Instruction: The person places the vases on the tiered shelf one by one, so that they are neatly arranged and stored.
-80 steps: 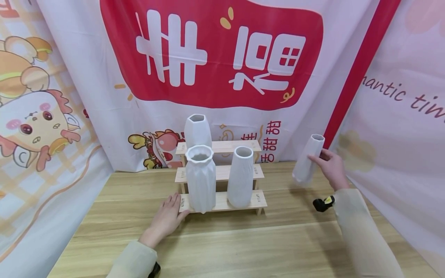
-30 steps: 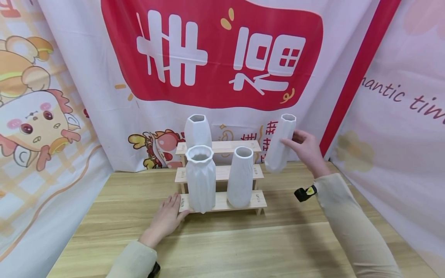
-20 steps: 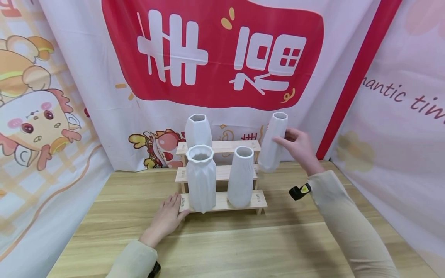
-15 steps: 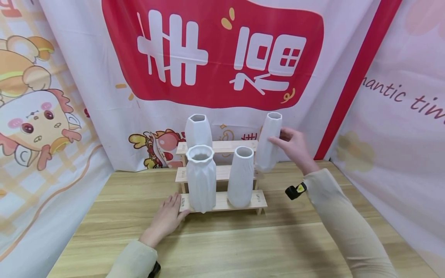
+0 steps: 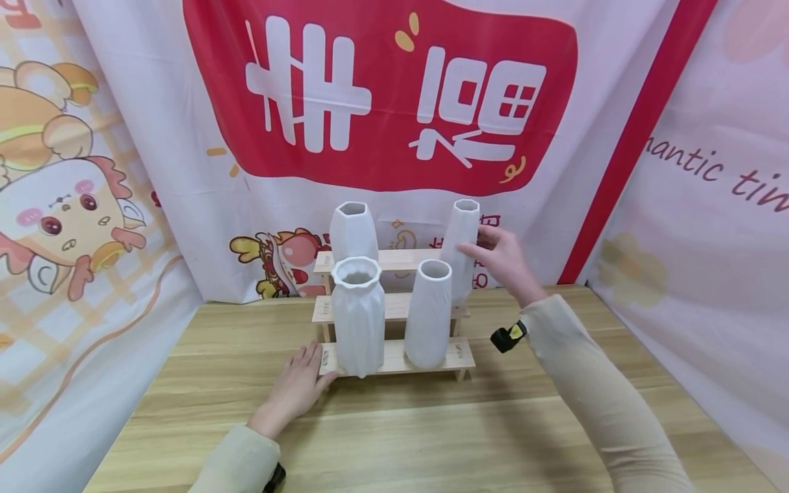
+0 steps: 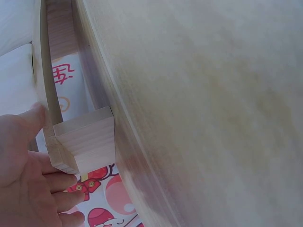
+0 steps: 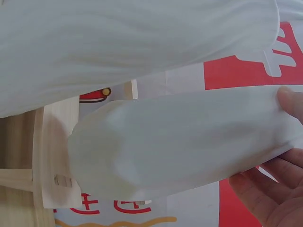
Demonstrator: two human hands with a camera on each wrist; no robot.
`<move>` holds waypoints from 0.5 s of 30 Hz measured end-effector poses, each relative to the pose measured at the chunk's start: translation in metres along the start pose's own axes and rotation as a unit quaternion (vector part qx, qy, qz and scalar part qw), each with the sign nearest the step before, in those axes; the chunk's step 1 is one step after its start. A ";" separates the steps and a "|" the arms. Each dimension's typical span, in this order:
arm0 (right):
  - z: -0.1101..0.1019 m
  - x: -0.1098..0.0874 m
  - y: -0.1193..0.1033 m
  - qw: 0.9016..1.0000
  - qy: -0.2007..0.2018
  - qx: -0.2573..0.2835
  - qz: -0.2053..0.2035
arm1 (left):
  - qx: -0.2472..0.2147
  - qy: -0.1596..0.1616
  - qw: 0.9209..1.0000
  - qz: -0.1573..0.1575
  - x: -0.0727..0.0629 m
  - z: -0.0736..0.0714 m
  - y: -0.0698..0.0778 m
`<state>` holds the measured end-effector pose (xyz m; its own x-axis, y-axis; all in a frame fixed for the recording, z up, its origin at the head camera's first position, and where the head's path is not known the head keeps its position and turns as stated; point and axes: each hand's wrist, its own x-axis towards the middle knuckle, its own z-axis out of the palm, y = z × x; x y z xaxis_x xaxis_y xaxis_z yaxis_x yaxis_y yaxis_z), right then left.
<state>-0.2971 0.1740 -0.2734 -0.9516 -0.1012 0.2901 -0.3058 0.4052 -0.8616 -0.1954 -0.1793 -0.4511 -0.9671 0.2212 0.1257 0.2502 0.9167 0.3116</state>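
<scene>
My right hand [image 5: 505, 260] holds a tall white faceted vase [image 5: 462, 222] between thumb and fingers, upright at the right end of a three-step wooden rack [image 5: 394, 359]. In the right wrist view the base of the faceted vase [image 7: 180, 142] is beside a shelf board [image 7: 59, 156]; contact cannot be made out. The smooth tapered vase [image 5: 428, 315] hides part of it in the head view. At the lowest step's left corner, my left hand [image 5: 294, 383] grips the board's end, thumb in front, as the left wrist view shows. A ruffled-rim vase [image 5: 359, 322] stands beside the tapered one.
On the rack's top step at left stands a vase with an angular mouth [image 5: 353, 229], partly hidden by the ruffled one. A printed cloth [image 5: 382, 164] hangs behind the rack, with more cloth on both sides. The wood-grain table [image 5: 394, 438] extends toward me.
My right hand has carried the faceted vase leftward from the table's right side, first lifting it, to the rack's right end. My left hand has stayed at the rack's corner.
</scene>
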 end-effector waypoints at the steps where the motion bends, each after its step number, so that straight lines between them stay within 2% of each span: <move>1: 0.001 0.000 -0.001 1.000 -0.001 0.000 0.000 | 0.000 0.000 1.000 0.000 0.000 0.000 0.000; 15: 0.018 0.003 -0.005 0.999 -0.029 0.015 -0.002 | 0.000 0.002 1.000 -0.002 -0.001 0.001 0.000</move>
<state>-0.2994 0.1553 -0.2759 -0.9503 -0.1559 0.2694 -0.3093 0.3766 -0.8732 -0.1948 -0.1793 -0.4518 -0.9679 0.2162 0.1279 0.2462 0.9173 0.3128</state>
